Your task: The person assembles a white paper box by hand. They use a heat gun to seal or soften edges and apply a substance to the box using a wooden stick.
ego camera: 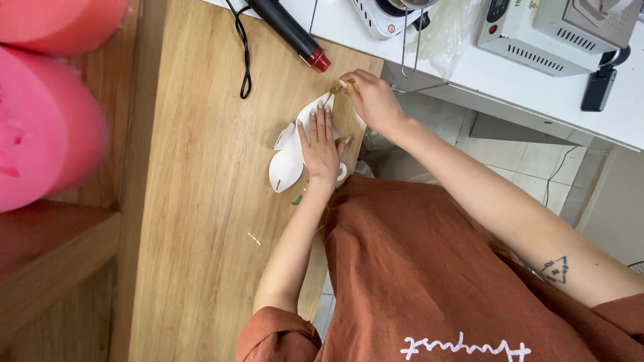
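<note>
White cutout lies flat under left hand fingers.

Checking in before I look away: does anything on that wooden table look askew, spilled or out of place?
Nothing spilled or broken. The white cutout lies flat under the left hand, the right hand pinching its top end. Only oddities: a small white scrap lying loose on the wooden table, and the black tool bridging two tabletops.
</note>
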